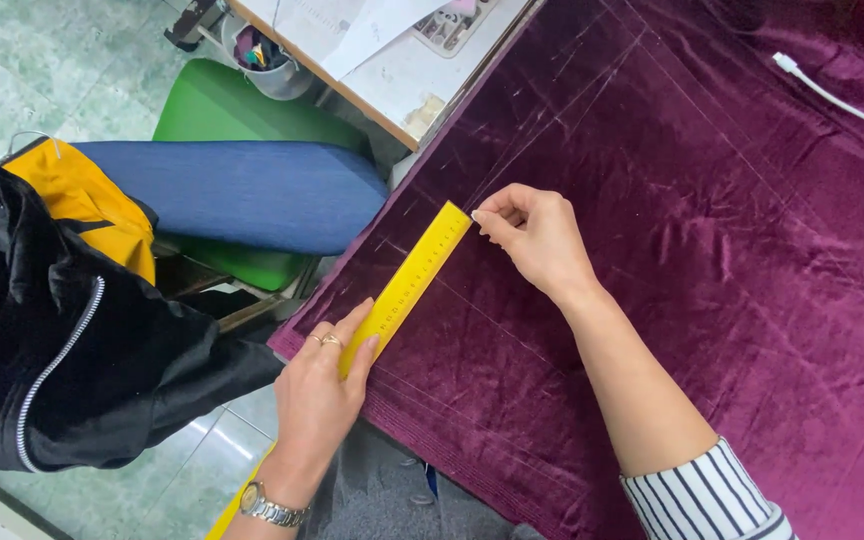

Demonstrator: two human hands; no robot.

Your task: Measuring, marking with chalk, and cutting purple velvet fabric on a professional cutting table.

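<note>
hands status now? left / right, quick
Left hand: open, fingers pressing the yellow ruler flat on the purple velvet fabric.
Right hand: fingertips pinched shut at the ruler's far end; what it holds cannot be told.

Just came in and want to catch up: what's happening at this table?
A person is working on a spread of dark purple velvet fabric marked with faint chalk lines. The left hand presses down the near end of a yellow ruler laid on the cloth. The right hand is pinched at the ruler's far end, fingertips together; whether it holds chalk is too small to tell. A white cable lies on the cloth's far corner.
</note>
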